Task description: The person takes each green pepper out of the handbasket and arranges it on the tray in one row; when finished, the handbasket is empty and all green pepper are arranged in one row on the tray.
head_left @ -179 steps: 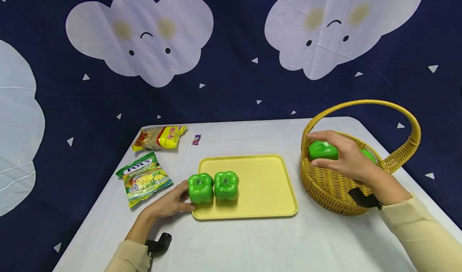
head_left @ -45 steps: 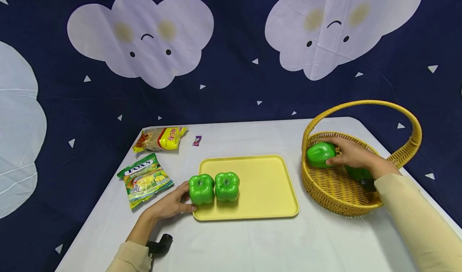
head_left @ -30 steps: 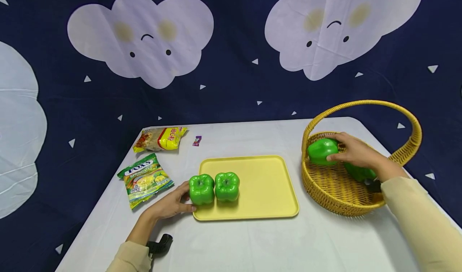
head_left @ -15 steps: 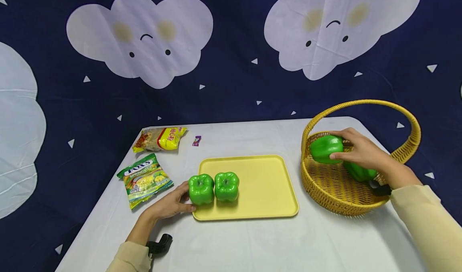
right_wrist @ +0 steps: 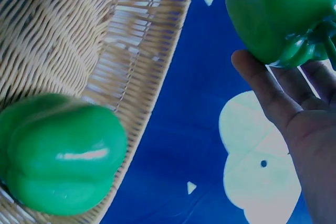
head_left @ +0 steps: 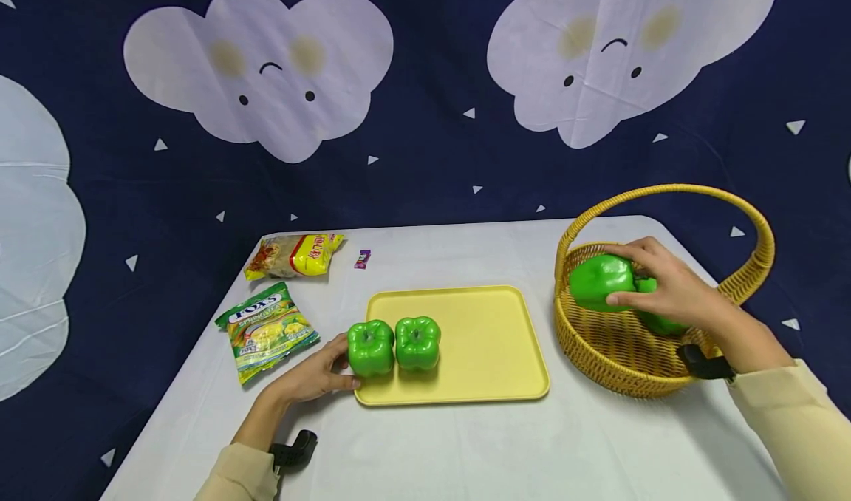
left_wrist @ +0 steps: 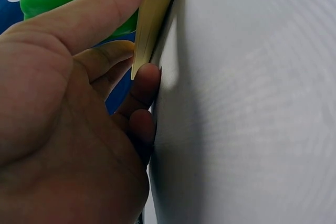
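In the head view, my right hand [head_left: 671, 283] grips a shiny green bell pepper [head_left: 601, 283] above the wicker basket [head_left: 608, 342]. Its thumb is on the near side and its fingers reach over the far side. Another green bell pepper [right_wrist: 63, 153] lies inside the basket, partly covered by my right hand in the head view. At the yellow tray's [head_left: 492, 346] near left corner, my left hand [head_left: 312, 372] holds the rim between thumb and fingers. Two green bell peppers, one left [head_left: 371, 347] and one right [head_left: 417, 343], stand side by side on the tray's left part.
The basket's tall arched handle [head_left: 671, 188] rises over its opening. A green and yellow candy bag [head_left: 267, 331], a yellow-ended food packet [head_left: 292, 255] and a small purple wrapped candy [head_left: 362, 258] lie on the white table [head_left: 465, 449] at left. A cloud-patterned cloth [head_left: 432, 168] hangs behind.
Six seconds ago my right hand hovered at the basket with spread fingers; since then it has taken hold of the pepper there and raised it slightly, drifting right. My left hand stays at the tray.
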Demonstrator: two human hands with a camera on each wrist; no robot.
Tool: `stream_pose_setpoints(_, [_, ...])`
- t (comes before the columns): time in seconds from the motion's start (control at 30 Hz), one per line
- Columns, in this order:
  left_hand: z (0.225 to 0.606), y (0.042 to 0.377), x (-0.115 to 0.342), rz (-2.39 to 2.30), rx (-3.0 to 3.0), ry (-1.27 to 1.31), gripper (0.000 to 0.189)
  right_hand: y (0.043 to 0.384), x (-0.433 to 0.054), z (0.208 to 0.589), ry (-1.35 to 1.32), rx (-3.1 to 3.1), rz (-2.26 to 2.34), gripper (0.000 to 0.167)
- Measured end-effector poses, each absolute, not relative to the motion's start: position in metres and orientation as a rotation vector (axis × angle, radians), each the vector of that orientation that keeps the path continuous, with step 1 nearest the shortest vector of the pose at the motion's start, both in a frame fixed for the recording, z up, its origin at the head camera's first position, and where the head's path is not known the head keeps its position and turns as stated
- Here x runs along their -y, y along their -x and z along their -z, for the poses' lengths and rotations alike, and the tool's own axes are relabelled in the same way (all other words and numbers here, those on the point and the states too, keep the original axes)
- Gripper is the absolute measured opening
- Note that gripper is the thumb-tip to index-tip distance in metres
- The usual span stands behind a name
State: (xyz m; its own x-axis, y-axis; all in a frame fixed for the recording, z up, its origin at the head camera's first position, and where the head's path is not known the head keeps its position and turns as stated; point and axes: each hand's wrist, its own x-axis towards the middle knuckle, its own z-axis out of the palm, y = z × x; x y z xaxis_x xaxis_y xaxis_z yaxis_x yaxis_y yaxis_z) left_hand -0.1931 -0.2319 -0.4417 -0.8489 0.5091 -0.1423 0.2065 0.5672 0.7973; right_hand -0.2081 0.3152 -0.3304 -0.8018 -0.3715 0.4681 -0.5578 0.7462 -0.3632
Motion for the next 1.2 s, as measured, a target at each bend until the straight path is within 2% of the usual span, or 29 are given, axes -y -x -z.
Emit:
stream_pose_setpoints(0.53, [0.441, 0.193, 0.231, -1.202, -2.43, -0.575, 0.074, 0.189, -0.281, 0.334, -0.831, 2.511, -0.675, 0.078])
stream_pose_setpoints(0.93, [0.44, 0.193, 0.231, -1.197, -2.429, -0.566, 0.073, 0.186, -0.252, 0.338, -0.949, 2.461, -0.682, 0.08])
stream_pose_setpoints(1.2, [0.441, 0.193, 0.231, -1.184, -2.436, -0.562, 0.074, 0.186, -0.232, 0.342, -0.937, 2.502, -0.646, 0.077])
